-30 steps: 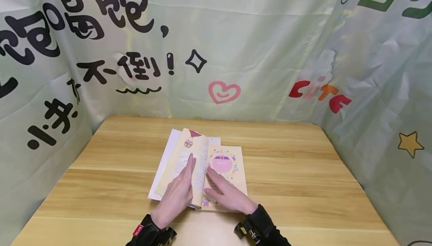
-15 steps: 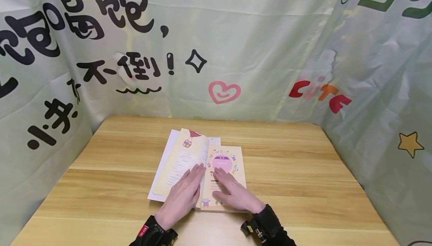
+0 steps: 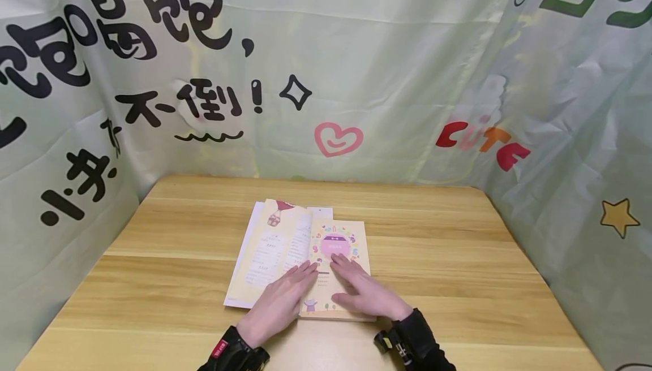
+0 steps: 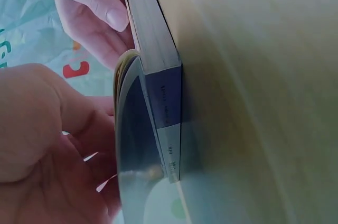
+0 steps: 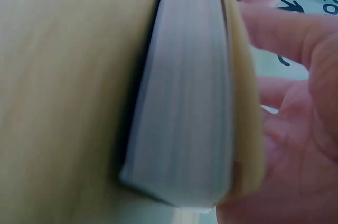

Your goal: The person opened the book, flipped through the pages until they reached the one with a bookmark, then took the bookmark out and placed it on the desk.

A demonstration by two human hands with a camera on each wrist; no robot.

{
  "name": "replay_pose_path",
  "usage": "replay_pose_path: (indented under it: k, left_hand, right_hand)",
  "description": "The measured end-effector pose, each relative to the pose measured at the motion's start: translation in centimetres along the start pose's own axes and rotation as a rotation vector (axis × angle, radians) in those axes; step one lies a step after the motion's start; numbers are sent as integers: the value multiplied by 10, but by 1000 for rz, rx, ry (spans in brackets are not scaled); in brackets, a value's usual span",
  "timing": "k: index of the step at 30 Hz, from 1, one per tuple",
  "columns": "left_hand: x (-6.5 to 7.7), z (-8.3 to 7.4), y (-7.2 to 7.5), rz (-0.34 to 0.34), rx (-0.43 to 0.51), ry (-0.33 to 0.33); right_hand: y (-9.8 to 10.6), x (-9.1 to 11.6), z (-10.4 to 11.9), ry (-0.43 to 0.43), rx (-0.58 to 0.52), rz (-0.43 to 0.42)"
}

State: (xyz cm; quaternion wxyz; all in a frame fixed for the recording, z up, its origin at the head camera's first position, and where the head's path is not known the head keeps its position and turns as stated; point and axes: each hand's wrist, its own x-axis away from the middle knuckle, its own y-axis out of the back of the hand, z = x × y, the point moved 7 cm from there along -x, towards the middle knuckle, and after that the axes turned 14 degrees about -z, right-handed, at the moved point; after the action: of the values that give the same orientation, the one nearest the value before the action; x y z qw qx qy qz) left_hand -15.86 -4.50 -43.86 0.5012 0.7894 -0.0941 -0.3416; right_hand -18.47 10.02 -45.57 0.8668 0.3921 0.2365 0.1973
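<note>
Here's the book (image 3: 267, 249), spread wide, left hand (image 3: 278, 303) across its gutter, right hand (image 3: 370, 296) on the facing page (image 3: 326, 287), probably to weigh the paper flat. Both grips pinch nothing, fingers outstretched, all of it resting on the table (image 3: 458, 263).

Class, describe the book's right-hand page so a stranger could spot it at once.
On the wooden table lies an open book. Its right-hand page is the one under the right hand. A pink circle ringed with small colourful drawings sets it apart from the left-hand page, which carries blocks of text.
</note>
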Motion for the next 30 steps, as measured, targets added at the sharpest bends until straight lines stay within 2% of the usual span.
replay_pose_path:
  k: [8, 16, 26, 30]
  left_hand:
    - [0, -2, 5, -70, -13, 20]
    - [4, 0, 1, 29, 16, 123]
    - [5, -1, -4, 64, 47, 168]
    - [6, -2, -5, 72, 45, 158]
  right_hand:
    - [4, 0, 1, 24, -12, 16]
    - [4, 2, 0, 6, -13, 34]
    - [4, 3, -3, 33, -29, 35]
    - [4, 4, -2, 34, -27, 58]
